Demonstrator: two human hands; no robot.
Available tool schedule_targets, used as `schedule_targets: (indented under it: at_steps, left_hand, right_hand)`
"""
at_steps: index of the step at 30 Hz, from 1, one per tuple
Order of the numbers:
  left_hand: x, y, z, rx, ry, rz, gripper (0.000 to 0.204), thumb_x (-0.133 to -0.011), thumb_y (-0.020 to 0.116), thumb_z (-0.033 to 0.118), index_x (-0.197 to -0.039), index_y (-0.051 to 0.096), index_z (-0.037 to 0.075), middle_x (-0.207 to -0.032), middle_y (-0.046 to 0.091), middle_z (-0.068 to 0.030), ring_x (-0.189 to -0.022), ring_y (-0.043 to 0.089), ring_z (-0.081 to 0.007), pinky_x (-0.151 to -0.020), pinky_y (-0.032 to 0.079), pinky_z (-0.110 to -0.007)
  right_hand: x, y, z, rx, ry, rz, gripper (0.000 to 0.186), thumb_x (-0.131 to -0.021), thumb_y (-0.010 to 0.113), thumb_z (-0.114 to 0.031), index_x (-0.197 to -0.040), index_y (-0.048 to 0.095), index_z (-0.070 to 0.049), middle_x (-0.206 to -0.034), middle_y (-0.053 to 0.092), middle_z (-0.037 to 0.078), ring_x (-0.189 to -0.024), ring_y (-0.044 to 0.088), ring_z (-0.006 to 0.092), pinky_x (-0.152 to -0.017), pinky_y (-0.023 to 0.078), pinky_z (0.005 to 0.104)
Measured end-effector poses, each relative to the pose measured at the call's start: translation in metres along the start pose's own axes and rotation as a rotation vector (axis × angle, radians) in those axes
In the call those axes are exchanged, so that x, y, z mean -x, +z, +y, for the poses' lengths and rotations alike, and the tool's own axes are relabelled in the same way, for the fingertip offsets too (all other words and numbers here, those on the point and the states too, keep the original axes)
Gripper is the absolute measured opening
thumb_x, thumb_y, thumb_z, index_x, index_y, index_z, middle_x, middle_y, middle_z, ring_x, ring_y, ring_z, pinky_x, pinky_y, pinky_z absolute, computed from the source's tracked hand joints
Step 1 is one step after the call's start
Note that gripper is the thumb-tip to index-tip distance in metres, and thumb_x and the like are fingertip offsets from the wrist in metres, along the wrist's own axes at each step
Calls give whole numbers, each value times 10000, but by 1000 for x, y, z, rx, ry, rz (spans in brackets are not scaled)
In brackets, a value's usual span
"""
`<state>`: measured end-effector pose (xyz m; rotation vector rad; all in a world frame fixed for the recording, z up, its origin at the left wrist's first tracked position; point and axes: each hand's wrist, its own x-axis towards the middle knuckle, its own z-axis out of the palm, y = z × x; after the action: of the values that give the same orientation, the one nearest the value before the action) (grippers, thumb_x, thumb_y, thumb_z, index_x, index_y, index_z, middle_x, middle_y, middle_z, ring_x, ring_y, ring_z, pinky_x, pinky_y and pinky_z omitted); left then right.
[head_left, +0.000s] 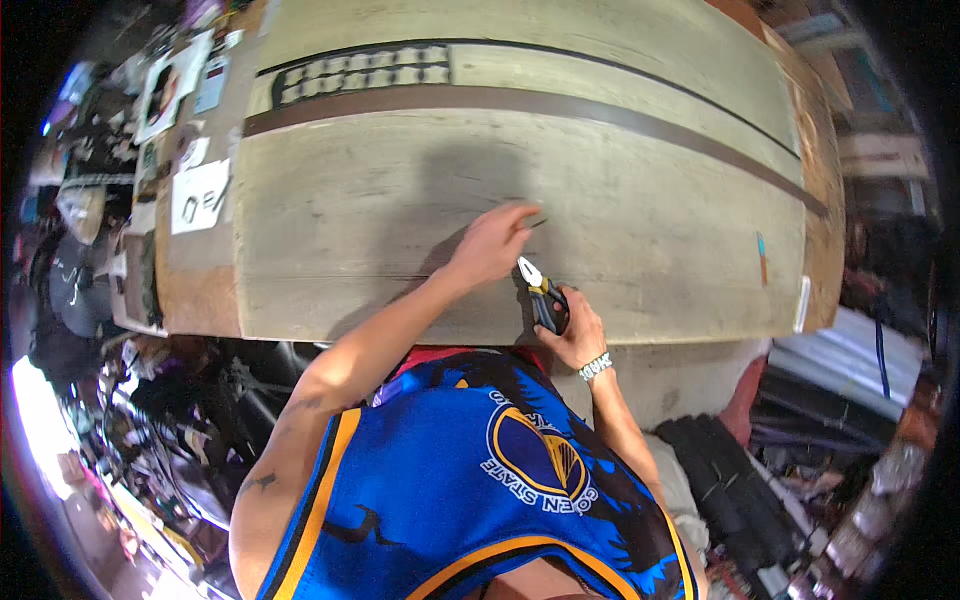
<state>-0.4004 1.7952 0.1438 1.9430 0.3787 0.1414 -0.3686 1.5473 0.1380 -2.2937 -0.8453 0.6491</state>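
My right hand (580, 333) is closed around the handles of a pair of pliers (541, 290) near the front edge of the worktable. The pliers have dark grips with yellow parts, and their bright metal jaws point away from me and a little left. Just beyond the jaws, my left hand (490, 246) is over the tabletop, its fingers pinched on a small thin dark piece (538, 223). That piece is too small to tell its kind. A gap shows between the jaws and the piece.
The pale worktable (380, 290) spans the view. Across its far half run a brown strip (560, 104) and a thin black strip (620, 66), with a black-framed row of pale pieces (365, 72). Papers (200, 197) lie left. A thin blue-and-orange stick (763, 260) lies right.
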Motion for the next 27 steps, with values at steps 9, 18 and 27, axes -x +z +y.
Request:
schedule_targets:
  at_steps: [9,18,27]
  left_hand:
    - [189,-205,-127,42,-373,703,150,-922,689,104,-1021,649,-3,-794,653,-53,-719,598,-109,-672,503,-275]
    - [107,-333,-173,67,-308,922,166,-938,673,122,-1038,623,0,-817,635,-82,-686,562,-121,-626,472,-279]
    - [-2,-372,-233,-234,-213,1112,113,-994,558,92,-1050,580,-2,-1118,678,-162,-986,603,-305,-844,485,-413]
  right_hand:
    - [-119,71,-112,293,-299,-73,707,-721,838,-292,-1302,539,-22,-1203,587,169,-1140,580,359,-936,477,463]
    - [-270,154,-262,428,-638,-94,749,-928,652,-419,-1491,405,9,-1590,355,183,-1484,314,338,-1199,239,500]
    - [-343,247,-313,537,-635,-56,828,-952,567,-514,-1530,324,26,-1619,290,193,-1524,217,334,-1224,147,537]
